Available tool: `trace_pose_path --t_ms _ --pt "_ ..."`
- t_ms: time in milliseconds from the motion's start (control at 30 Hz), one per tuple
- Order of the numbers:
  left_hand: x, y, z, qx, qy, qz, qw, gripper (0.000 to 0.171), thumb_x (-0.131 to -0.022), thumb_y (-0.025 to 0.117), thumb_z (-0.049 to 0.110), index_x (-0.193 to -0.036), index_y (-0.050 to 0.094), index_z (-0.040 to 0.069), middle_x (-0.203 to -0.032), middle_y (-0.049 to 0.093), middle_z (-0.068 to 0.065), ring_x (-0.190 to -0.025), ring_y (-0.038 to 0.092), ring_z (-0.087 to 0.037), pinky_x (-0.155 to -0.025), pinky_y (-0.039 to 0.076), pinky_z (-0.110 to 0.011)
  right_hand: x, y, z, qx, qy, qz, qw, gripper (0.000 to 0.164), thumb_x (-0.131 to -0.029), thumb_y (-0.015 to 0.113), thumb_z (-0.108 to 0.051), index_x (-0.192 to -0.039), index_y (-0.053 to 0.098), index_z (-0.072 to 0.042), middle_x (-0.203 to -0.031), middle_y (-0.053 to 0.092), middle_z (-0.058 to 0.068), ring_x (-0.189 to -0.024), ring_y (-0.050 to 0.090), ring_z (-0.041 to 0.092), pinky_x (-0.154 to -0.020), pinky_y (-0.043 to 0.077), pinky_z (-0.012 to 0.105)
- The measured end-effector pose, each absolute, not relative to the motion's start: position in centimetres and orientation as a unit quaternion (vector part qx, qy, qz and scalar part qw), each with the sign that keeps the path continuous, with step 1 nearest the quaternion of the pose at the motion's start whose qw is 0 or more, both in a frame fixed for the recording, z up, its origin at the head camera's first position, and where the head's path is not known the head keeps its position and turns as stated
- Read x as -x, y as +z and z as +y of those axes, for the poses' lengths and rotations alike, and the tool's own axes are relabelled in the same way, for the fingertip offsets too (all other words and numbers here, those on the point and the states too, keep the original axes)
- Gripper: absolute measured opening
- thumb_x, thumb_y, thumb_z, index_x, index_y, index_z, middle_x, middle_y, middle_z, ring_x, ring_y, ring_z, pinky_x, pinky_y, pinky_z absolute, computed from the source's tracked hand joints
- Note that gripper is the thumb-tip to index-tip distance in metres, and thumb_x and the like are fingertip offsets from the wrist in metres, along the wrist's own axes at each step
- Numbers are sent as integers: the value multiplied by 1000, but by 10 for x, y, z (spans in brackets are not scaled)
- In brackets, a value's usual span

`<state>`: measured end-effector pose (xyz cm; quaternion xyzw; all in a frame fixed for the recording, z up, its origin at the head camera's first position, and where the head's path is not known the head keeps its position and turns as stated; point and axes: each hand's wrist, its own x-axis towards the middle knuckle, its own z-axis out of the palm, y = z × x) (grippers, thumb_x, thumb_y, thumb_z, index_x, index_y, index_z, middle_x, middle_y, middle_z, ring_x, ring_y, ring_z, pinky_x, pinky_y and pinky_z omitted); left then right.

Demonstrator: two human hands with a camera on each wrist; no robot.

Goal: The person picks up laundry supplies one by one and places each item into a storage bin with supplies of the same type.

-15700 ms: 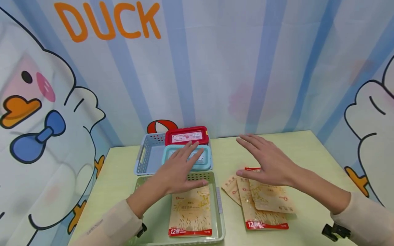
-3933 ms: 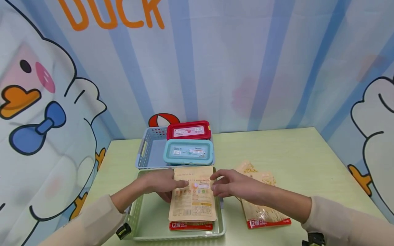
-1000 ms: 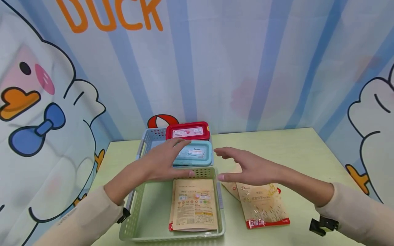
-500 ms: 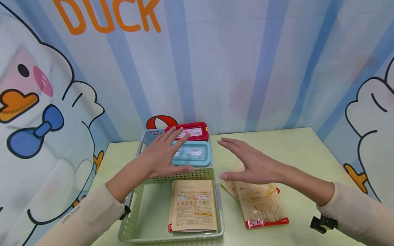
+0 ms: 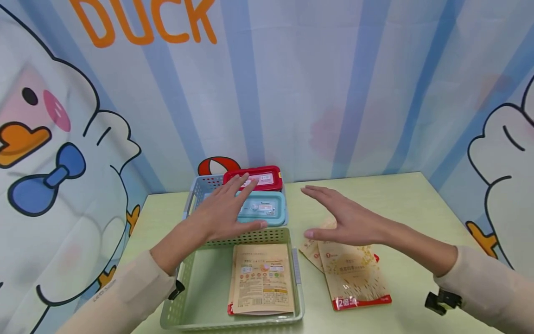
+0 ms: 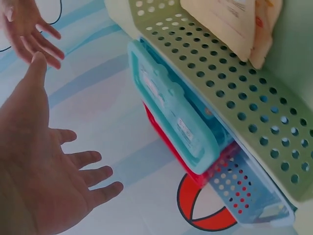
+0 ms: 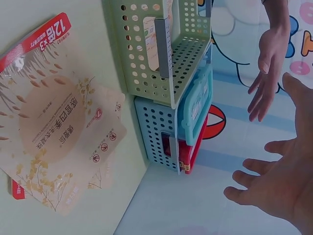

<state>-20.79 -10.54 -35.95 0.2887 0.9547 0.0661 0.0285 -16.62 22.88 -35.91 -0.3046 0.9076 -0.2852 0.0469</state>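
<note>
My left hand (image 5: 225, 208) hovers with spread fingers over the far rim of the green basket (image 5: 187, 283), holding nothing. In the head view it overlaps the blue basket. My right hand (image 5: 350, 218) is also raised with straight fingers, nothing held, above the far end of the loose pouches. Inside the green basket, on its right side, a beige pouch (image 5: 263, 278) lies back side up on another whose red edge peeks out. On the table to the right, a beige pouch with a red bottom band (image 5: 354, 278) lies front up, overlapping other pouches (image 7: 100, 178) beneath.
Behind the green basket stands the blue basket (image 7: 154, 129), holding a teal-lidded box (image 5: 267, 208) and a red-lidded box (image 5: 271, 178). A printed cloth backdrop (image 5: 292, 93) rises right behind the pale table (image 5: 396, 208).
Earlier both hands held a pouch over the green basket; it now lies there on the first one, and both hands have let go and risen. Lately they have shifted slightly right.
</note>
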Motion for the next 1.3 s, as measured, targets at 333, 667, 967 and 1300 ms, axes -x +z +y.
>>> trace_pose_path --t_ms 333,667,967,1300 --pt "212 -360 -82 -293 124 948 -1 101 -91 62 77 -169 28 22 -169 35 -7 -151 39 -30 -111 48 -57 178 -359 238 291 -289 910 67 96 -94 72 -63 -168 31 -18 -170 35 6 -156 33 34 -120 33 64" --pt "208 -390 -29 -325 149 931 71 92 -95 66 67 -166 36 18 -167 39 -8 -151 41 -28 -115 46 -50 191 -379 259 292 -279 912 68 90 -96 73 -59 -165 36 -13 -161 47 12 -150 42 36 -116 38 66" --pt "207 -415 14 -368 152 912 102 78 -102 63 59 -160 46 10 -156 51 -9 -139 53 -24 -112 50 -40 199 -391 277 282 -281 914 77 84 -97 74 -53 -161 42 -9 -151 57 16 -141 52 37 -109 45 65" --pt "207 -449 48 -392 125 902 133 70 -105 62 51 -156 49 5 -152 53 -11 -133 58 -20 -110 50 -33 204 -409 295 264 -287 916 94 73 -99 74 -48 -153 51 -4 -142 63 14 -133 57 38 -101 51 63"
